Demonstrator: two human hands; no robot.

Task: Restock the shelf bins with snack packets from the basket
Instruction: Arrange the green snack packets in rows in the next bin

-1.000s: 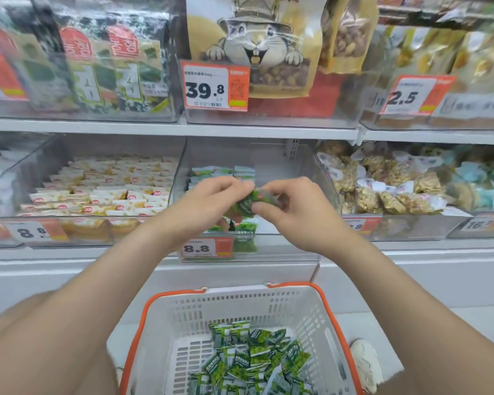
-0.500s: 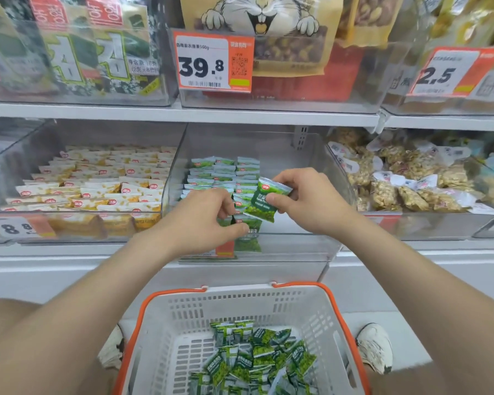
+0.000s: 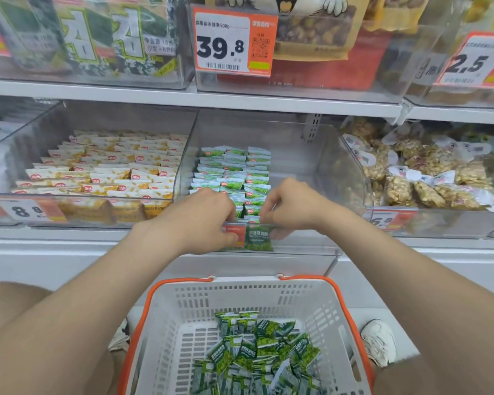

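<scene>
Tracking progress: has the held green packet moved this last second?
Yes. The green packet dropped from above the front edge of the middle bin to behind its clear front wall.

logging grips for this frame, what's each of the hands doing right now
Left hand: pinches the green packet at the front of the bin.
Right hand: pinches the same packet's other side.

Figure: Retail shelving, upper to middle frame.
White shelf board point(image 3: 240, 99) spans the upper third; white base panel point(image 3: 69, 258) runs below mid-frame; pale floor point(image 3: 367, 313) at lower right; orange price tag point(image 3: 234, 42) at upper centre; lighting even.
</scene>
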